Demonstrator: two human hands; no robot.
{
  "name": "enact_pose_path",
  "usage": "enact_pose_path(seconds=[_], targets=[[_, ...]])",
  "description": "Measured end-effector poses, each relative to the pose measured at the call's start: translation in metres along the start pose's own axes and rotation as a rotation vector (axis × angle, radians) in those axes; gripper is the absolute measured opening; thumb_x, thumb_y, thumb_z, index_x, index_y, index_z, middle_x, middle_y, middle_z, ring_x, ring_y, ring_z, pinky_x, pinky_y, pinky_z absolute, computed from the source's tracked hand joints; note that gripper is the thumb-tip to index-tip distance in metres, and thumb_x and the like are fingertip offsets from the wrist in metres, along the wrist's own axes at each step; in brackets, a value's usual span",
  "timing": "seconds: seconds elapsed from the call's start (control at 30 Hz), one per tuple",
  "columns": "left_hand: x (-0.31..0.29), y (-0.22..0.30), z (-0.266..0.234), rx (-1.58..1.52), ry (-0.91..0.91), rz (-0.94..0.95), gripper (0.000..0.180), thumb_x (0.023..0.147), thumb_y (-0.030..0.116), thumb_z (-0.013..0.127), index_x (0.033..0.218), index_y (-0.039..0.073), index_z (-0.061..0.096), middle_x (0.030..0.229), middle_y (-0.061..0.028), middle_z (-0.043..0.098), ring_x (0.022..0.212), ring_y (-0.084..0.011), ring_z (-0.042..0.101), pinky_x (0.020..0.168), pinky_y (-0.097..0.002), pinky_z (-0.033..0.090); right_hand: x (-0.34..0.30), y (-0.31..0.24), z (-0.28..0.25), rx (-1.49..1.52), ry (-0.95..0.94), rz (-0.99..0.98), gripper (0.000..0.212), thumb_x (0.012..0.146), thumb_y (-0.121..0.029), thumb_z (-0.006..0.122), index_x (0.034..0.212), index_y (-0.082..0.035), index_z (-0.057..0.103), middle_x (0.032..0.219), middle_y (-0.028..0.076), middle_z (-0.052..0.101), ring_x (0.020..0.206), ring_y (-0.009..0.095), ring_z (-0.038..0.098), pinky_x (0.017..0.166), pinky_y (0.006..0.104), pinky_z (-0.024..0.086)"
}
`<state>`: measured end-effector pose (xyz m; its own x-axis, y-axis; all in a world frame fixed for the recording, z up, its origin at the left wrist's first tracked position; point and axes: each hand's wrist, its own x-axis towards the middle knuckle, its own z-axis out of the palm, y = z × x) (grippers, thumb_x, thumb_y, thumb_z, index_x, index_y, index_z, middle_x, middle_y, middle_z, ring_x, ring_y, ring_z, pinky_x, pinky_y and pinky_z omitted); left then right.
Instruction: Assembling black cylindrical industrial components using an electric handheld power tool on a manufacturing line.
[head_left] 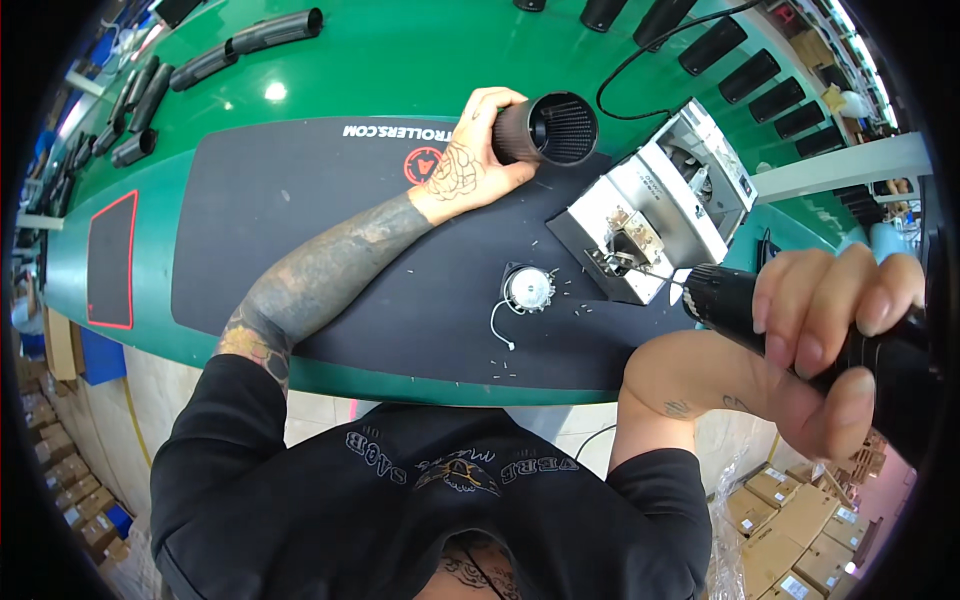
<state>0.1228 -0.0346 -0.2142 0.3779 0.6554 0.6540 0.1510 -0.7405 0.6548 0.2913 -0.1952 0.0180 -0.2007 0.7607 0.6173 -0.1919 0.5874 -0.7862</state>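
Observation:
My left hand (pixel 470 155) reaches across the black mat (pixel 300 220) and grips a black ribbed cylinder housing (pixel 548 128) lying on its side, its open end facing me. My right hand (pixel 820 340) holds a black electric screwdriver (pixel 790 330) close to the camera, its bit pointing left toward a metal screw dispenser box (pixel 655 205). Between my arms, a small round motor part (pixel 527 288) with a white wire lies on the mat.
The mat lies on a green conveyor table (pixel 350 60) carrying several black tubular housings (pixel 260 40) along its far side. A black cable (pixel 640 60) runs to the box. Tiny screws are scattered on the mat. Cardboard boxes (pixel 790 530) are stacked on the floor.

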Motion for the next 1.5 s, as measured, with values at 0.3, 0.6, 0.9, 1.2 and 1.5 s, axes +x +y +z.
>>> enact_pose_path(seconds=[0.3, 0.6, 0.9, 1.2, 1.5], targets=[[-0.003, -0.001, 0.005, -0.297, -0.005, -0.035, 0.058, 0.064, -0.001, 0.075, 0.113, 0.006, 0.044, 0.116, -0.0106, 0.054, 0.103, -0.0225, 0.057, 0.089, -0.0323, 0.048, -0.010, -0.004, 0.004, -0.150, 0.131, -0.115, 0.040, 0.078, -0.022, 0.059, 0.109, -0.005, 0.040, 0.075, -0.002, 0.054, 0.055, 0.008, 0.052, 0.061, 0.0253, 0.041], [-0.004, -0.005, 0.005, -0.239, -0.011, -0.074, 0.059, 0.058, -0.002, 0.075, 0.110, 0.008, 0.049, 0.109, -0.0080, 0.055, 0.096, -0.0232, 0.057, 0.086, -0.0313, 0.047, 0.002, 0.005, 0.003, 0.160, 0.060, 0.014, 0.037, 0.074, -0.019, 0.066, 0.102, -0.007, 0.045, 0.070, -0.004, 0.057, 0.052, 0.006, 0.056, 0.056, 0.0201, 0.045], [0.000, -0.008, -0.002, -0.220, -0.011, 0.010, 0.054, 0.062, -0.005, 0.071, 0.111, 0.006, 0.051, 0.108, -0.0086, 0.054, 0.096, -0.0216, 0.056, 0.087, -0.0303, 0.047, -0.004, -0.012, -0.006, 0.511, 0.000, -0.425, 0.040, 0.078, -0.015, 0.073, 0.108, -0.010, 0.047, 0.075, 0.000, 0.059, 0.061, 0.012, 0.058, 0.062, 0.0313, 0.047], [0.000, -0.009, -0.001, -0.297, -0.024, -0.025, 0.053, 0.064, -0.006, 0.070, 0.112, 0.005, 0.050, 0.109, -0.0092, 0.052, 0.097, -0.0212, 0.056, 0.089, -0.0303, 0.046, 0.015, 0.041, 0.030, -0.121, 0.036, -0.187, 0.037, 0.082, -0.028, 0.060, 0.112, -0.010, 0.048, 0.074, -0.002, 0.055, 0.058, 0.010, 0.051, 0.064, 0.0284, 0.040], [-0.001, -0.010, -0.003, -0.283, 0.044, -0.036, 0.053, 0.058, 0.001, 0.075, 0.105, 0.009, 0.052, 0.100, -0.0065, 0.054, 0.088, -0.0210, 0.056, 0.080, -0.0295, 0.046, 0.028, 0.080, 0.032, -0.114, 0.079, -0.114, 0.028, 0.085, -0.019, 0.053, 0.109, -0.007, 0.046, 0.071, 0.003, 0.052, 0.056, 0.014, 0.048, 0.062, 0.0315, 0.041]])
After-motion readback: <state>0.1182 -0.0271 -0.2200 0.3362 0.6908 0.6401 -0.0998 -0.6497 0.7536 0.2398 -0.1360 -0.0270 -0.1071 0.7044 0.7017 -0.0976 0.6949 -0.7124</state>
